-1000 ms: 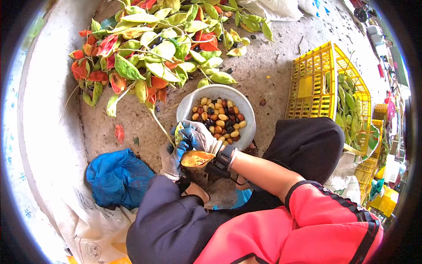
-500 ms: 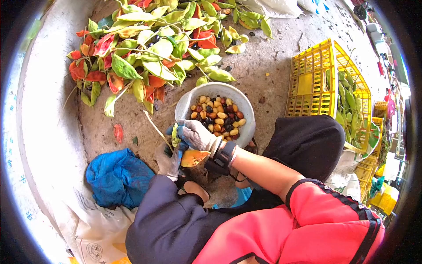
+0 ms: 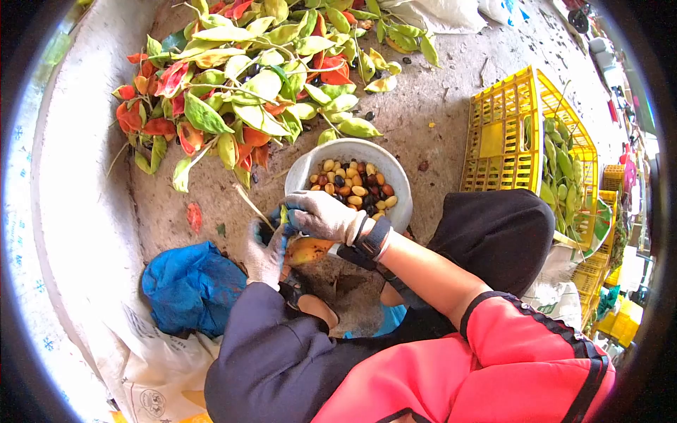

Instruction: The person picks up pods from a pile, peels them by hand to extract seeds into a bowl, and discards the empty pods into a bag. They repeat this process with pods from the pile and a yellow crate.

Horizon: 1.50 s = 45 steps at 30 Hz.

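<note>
Down on the dusty concrete floor (image 3: 437,120), both gloved hands, left hand (image 3: 264,250) and right hand (image 3: 321,215), squeeze an orange pod (image 3: 307,248) beside the bowl (image 3: 395,176), so seeds might pop past it.

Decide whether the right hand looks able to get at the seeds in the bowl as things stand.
Probably yes. The right hand sits at the near rim of the bowl, and the seeds lie uncovered just beyond it. But both hands grip a pod, so its fingers are busy.
</note>
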Available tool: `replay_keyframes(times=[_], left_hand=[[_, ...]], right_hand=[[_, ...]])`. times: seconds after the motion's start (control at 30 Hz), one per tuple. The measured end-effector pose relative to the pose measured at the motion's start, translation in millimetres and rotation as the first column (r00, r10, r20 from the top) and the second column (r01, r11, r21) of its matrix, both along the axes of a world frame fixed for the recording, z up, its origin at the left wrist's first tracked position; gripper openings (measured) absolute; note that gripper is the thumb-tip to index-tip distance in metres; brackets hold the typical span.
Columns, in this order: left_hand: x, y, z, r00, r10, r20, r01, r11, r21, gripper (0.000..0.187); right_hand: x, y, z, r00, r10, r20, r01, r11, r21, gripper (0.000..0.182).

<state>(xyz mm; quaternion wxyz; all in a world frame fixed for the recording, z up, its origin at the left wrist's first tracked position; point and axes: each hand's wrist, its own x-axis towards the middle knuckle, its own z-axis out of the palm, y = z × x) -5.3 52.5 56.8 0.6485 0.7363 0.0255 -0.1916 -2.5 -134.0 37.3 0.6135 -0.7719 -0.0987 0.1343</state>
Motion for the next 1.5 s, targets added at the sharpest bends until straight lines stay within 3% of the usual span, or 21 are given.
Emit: replay_keyframes(times=[0.03,0.07,0.13,0.17,0.23,0.3,0.33,0.37,0.47,0.53,0.67,0.77,0.9,0.93,1.03,1.07,1.17,1.2,1.3,1.4,1.5], left_hand=[[3.1,0.7,-1.6,0.996,-0.006,-0.085,-0.003,0.995,-0.103,0.033],[5.7,1.4,-3.4,0.985,-0.02,-0.173,-0.016,0.979,-0.204,0.039],[2.8,0.8,-17.6,0.945,0.041,-0.325,-0.156,0.929,-0.335,0.035],[1.3,0.5,-24.7,0.914,0.069,-0.4,-0.236,0.892,-0.385,0.034],[2.4,-0.6,-7.2,0.965,-0.031,-0.259,-0.013,0.986,-0.168,0.036],[-1.1,9.4,-13.9,0.936,0.012,-0.352,-0.106,0.962,-0.25,0.039],[-2.2,8.6,-14.9,0.907,0.028,-0.419,-0.168,0.938,-0.302,0.039],[-3.8,9.1,-17.0,0.873,0.037,-0.486,-0.232,0.909,-0.346,0.039],[-5.2,20.7,-34.2,0.832,0.032,-0.554,-0.284,0.882,-0.377,0.036],[2.0,15.5,-7.9,0.78,0.036,-0.625,-0.286,0.909,-0.304,0.034],[-2.0,9.4,-14.5,0.861,0.111,-0.496,-0.21,0.966,-0.148,0.029],[-7.8,7.9,-26.9,0.955,0.111,-0.276,-0.11,0.994,0.017,0.028],[-12.2,-7.4,-10.8,0.916,0.27,-0.297,-0.239,0.962,0.135,0.026],[-13.9,-8.1,-17.3,0.924,0.283,-0.257,-0.257,0.958,0.131,0.023],[-10.2,-8.7,-19.8,0.883,0.289,-0.37,-0.239,0.955,0.175,0.023],[-11.5,-9.6,-23.4,0.891,0.266,-0.367,-0.294,0.956,-0.02,0.02],[-12.7,-4.4,-42.0,0.939,0.169,-0.298,-0.237,0.949,-0.208,0.021],[-13.6,-0.9,-47.3,0.902,0.198,-0.384,-0.314,0.911,-0.268,0.025],[-8.4,8.9,-24.0,0.85,0.055,-0.524,-0.225,0.937,-0.266,0.03],[-7.8,9.9,-27.1,0.856,0.069,-0.513,-0.222,0.944,-0.243,0.029],[-12.0,18.8,-50.1,0.848,0.067,-0.526,-0.247,0.927,-0.281,0.028]], right_hand=[[1.3,-2.3,-3.7,0.996,0.022,0.083,-0.014,0.995,-0.096,0.046],[0.0,-1.6,-7.8,0.994,-0.019,0.106,0.017,1.0,0.014,0.046],[-3.2,-2.9,9.2,0.991,0.011,-0.135,0.003,0.995,0.102,0.04],[-2.6,-3.1,3.0,0.998,0.021,-0.051,-0.017,0.997,0.08,0.041],[-2.4,-2.4,1.6,0.999,0.033,0.018,-0.033,0.999,0.001,0.048],[-8.7,0.0,6.8,0.999,0.043,-0.016,-0.044,0.993,-0.109,0.057],[-9.4,0.5,15.9,0.99,0.119,-0.068,-0.133,0.962,-0.239,0.07],[-12.6,4.3,7.6,0.994,0.105,0.026,-0.098,0.978,-0.187,0.066],[-18.5,15.2,2.3,0.998,0.007,0.067,0.009,0.971,-0.241,0.061],[-18.6,17.8,8.4,0.995,-0.016,0.101,0.042,0.965,-0.26,0.058],[-24.4,27.7,8.9,0.988,-0.119,0.095,0.139,0.961,-0.241,0.053],[-30.9,36.8,9.3,0.959,-0.246,0.143,0.273,0.937,-0.218,0.047],[-32.6,41.6,7.2,0.926,-0.335,0.174,0.367,0.907,-0.207,0.034],[-32.1,40.2,3.3,0.927,-0.325,0.189,0.362,0.907,-0.214,0.033],[-27.0,31.5,-5.7,0.954,-0.253,0.163,0.28,0.943,-0.178,0.036],[-24.1,24.7,-9.3,0.964,-0.214,0.157,0.238,0.959,-0.155,0.038],[-16.8,9.4,-5.0,0.993,-0.092,0.072,0.102,0.983,-0.152,0.047],[-14.2,7.4,-3.7,0.996,-0.067,0.062,0.075,0.987,-0.141,0.048],[-13.8,6.8,-2.6,0.999,-0.019,0.026,0.024,0.983,-0.182,0.052],[-15.6,12.1,-4.2,1.0,-0.009,0.01,0.011,0.971,-0.24,0.052],[-22.5,11.8,-10.7,1.0,-0.002,0.023,0.005,0.99,-0.144,0.047]])
